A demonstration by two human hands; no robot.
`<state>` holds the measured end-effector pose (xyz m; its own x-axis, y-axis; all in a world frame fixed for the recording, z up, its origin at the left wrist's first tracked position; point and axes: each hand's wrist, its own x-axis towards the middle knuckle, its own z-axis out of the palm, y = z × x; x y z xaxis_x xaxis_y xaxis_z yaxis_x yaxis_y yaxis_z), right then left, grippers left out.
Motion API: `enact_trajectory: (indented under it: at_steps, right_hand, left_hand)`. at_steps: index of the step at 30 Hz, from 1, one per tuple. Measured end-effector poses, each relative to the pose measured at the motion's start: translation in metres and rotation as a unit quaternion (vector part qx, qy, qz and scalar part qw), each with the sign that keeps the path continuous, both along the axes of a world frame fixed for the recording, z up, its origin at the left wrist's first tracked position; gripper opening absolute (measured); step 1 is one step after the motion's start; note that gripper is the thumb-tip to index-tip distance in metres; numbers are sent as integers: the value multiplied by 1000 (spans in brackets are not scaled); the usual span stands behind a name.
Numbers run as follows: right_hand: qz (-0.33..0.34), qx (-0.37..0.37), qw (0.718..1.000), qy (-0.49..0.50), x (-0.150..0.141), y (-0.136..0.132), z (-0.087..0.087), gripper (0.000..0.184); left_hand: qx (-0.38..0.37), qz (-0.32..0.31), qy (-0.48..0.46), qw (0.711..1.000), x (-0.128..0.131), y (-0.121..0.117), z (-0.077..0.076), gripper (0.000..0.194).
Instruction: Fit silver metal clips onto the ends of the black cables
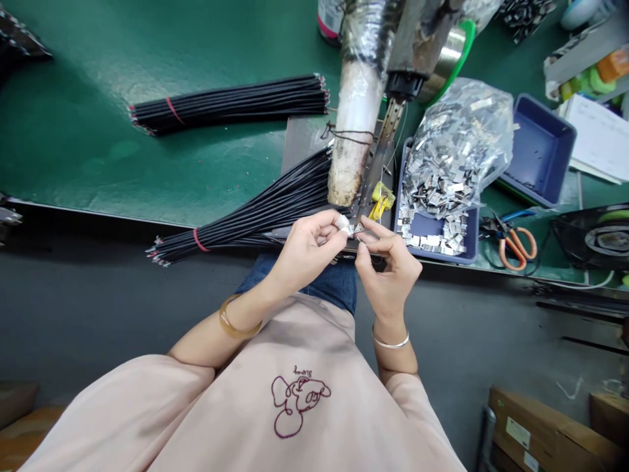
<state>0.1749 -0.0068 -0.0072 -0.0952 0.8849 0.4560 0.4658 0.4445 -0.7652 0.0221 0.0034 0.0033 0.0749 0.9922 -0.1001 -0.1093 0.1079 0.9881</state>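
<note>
My left hand (307,252) and my right hand (388,269) meet at the bench's front edge, under a wrapped tool head (361,98). Between their fingertips sits a small metal clip (357,228); a white cot covers my left fingertip. Whether a wire end is in my left fingers I cannot tell. A bundle of black wires (250,219) tied with a red band lies just left of my left hand, its ends over the bench edge. A blue tray (466,236) with several metal clips stands right of my right hand.
A second black wire bundle (230,105) lies farther back on the green mat (98,131). A plastic bag of clips (457,144) rests on the tray. Behind are an empty blue tray (540,151), orange-handled pliers (514,242) and a fan (604,239). Cardboard boxes (545,432) sit on the floor.
</note>
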Motion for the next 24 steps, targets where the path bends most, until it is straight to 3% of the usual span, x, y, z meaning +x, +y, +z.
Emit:
enact_trajectory:
  at_steps: [4, 11, 17, 20, 22, 24]
  right_hand:
    - [13, 10, 1000, 16, -1, 0, 3, 13]
    - [24, -18, 999, 14, 5, -5, -2, 11]
    - [-16, -13, 1000, 13, 10, -5, 1, 4]
    - [-104, 131, 984, 54, 19, -7, 8, 5]
    - [-152, 267, 947, 95, 24, -10, 16, 4]
    - [-167, 308, 929, 117, 25, -13, 23, 12]
  left_hand:
    - [9, 10, -5, 1000, 0, 0, 1, 13]
    - [3, -32, 33, 999, -2, -2, -2, 13]
    - [14, -49, 61, 997, -3, -6, 0, 15]
    - [40, -86, 96, 991, -4, -12, 2, 15]
    - [53, -99, 108, 988, -5, -16, 2, 14]
    - [51, -88, 101, 990, -6, -17, 0, 13]
